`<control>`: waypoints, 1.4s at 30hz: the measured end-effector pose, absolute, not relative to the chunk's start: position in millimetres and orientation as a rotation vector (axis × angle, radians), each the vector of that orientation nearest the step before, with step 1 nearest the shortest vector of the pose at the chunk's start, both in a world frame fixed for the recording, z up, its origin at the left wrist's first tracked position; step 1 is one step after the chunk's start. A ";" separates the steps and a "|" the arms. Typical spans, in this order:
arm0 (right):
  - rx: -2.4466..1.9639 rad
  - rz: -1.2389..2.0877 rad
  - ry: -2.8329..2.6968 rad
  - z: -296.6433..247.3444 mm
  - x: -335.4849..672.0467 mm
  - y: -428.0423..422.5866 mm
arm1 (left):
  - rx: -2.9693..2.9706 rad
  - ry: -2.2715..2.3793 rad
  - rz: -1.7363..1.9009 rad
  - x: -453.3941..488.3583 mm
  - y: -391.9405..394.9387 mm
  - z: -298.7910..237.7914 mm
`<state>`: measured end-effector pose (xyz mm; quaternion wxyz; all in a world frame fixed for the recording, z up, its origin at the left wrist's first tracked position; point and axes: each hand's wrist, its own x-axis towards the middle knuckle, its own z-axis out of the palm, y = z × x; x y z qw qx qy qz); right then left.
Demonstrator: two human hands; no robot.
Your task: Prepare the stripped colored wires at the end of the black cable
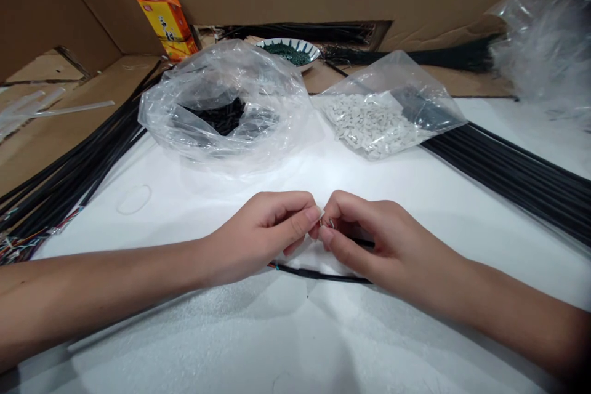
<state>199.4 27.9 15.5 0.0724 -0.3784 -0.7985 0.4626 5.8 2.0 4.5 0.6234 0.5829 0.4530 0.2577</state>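
Grips narrow: left hand (263, 237) and right hand (378, 246) pinch a wire end (330, 222); yellow box (168, 28) print illegible.

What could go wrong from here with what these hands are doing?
The fine metal-tipped wire ends pinched between the left hand and the right hand look tiny, so one might slip or bend. The black cable lies loose beneath the hands and could snag. The clear bag of small white parts sits close by, so a careless reach might spill it.
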 end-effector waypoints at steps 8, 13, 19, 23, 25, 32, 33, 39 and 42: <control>-1.143 1.398 -2.407 16.1 199.5 27.6 | 1.343 1.023 0.616 6.6 1.2 2.1; -1.131 1.394 -2.410 16.4 199.4 27.6 | 1.355 1.033 0.626 6.9 1.8 1.0; -1.130 1.388 -2.407 16.7 199.1 28.1 | 1.334 1.074 0.630 8.7 -0.9 5.4; -1.143 1.394 -2.409 15.2 199.0 28.0 | 1.346 1.061 0.618 8.4 -0.7 5.6; -1.144 1.390 -2.412 14.8 199.1 28.0 | 1.362 1.035 0.612 8.1 -0.3 4.7; -1.137 1.376 -2.426 15.8 198.9 28.0 | 1.381 1.068 0.650 9.2 -1.7 5.0; -1.135 1.375 -2.423 15.7 198.8 28.0 | 1.395 1.059 0.638 9.0 -1.4 5.2; -1.110 1.313 -2.424 12.8 198.8 29.5 | 1.467 1.023 0.603 5.7 2.2 5.0; -1.073 1.279 -2.433 11.1 200.5 28.2 | 1.489 1.006 0.620 4.8 2.2 4.5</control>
